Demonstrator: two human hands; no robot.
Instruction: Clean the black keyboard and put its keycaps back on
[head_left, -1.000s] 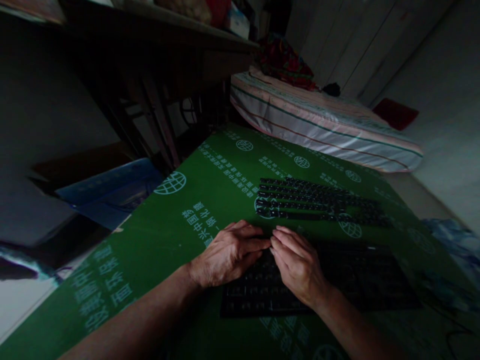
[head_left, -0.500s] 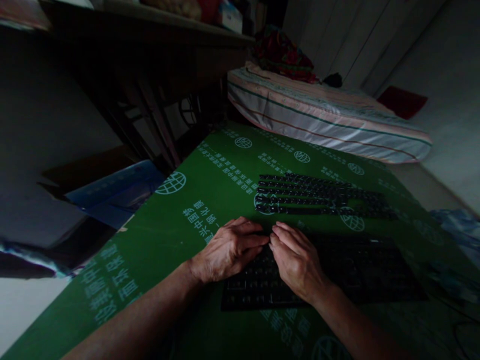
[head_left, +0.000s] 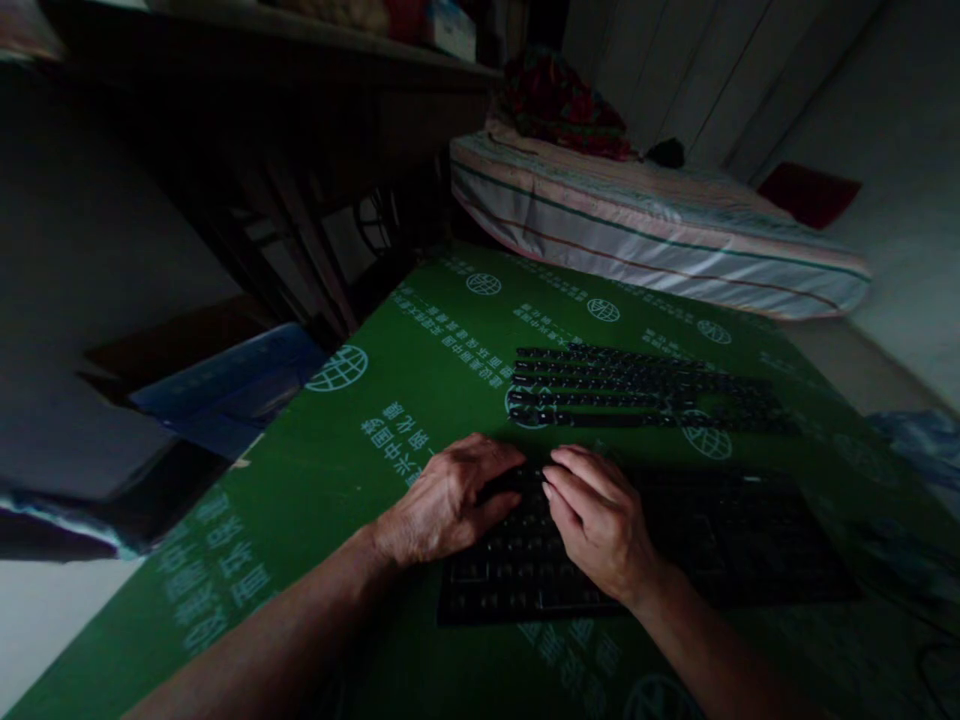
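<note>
A black keyboard [head_left: 750, 545] lies on a green printed board [head_left: 420, 350]. My left hand [head_left: 457, 500] rests over its far left corner, thumb and fingers spread apart, with a dark row of keys showing between them. Facing it, my right hand [head_left: 600, 515] is closed over the top row, its fingers curled and bunched; whatever sits under those fingertips is hidden. Beyond both hands, loose black keycaps [head_left: 600, 382] are laid out in rows on the board.
A striped mattress [head_left: 637, 220] borders the board's far side. To the left are a dark table [head_left: 315, 75] and a blue folder-like item [head_left: 247, 375]. A dark cable [head_left: 926, 660] lies at the lower right.
My left thumb and fingers have spread apart, and the left fingertips have drawn away from the right ones. The right hand has barely shifted. The keyboard and keycap rows look unchanged.
</note>
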